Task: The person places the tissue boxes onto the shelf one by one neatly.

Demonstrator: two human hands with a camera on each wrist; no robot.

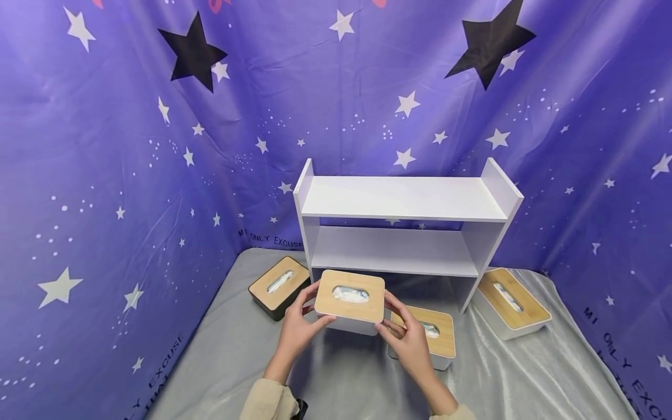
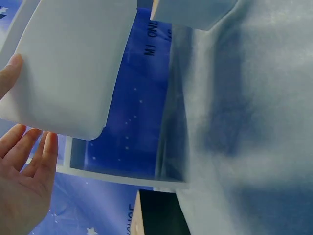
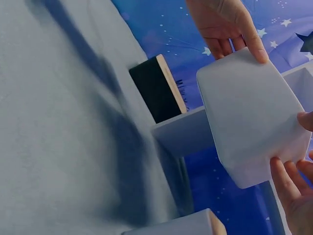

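Observation:
Both hands hold a tissue box point(image 1: 350, 308) with a white body and a wood-look lid, raised in front of the shelf. My left hand point(image 1: 298, 328) grips its left end, thumb at the front edge. At the opposite end my right hand point(image 1: 412, 345) grips it the same way. Both wrist views look up at the plain white underside of the box point(image 2: 73, 68), with fingertips along its sides. Behind the right hand, partly covered by it, a second white tissue box point(image 1: 441, 335) rests on the grey cloth.
A white shelf rack point(image 1: 401, 198) with bare boards stands at the back. To its left lies a black tissue box point(image 1: 278, 286) with a wood-look lid, and by its right side a white one point(image 1: 511, 306). Grey cloth point(image 1: 210, 373) covers the surface; a purple star-printed curtain point(image 1: 336, 116) surrounds it.

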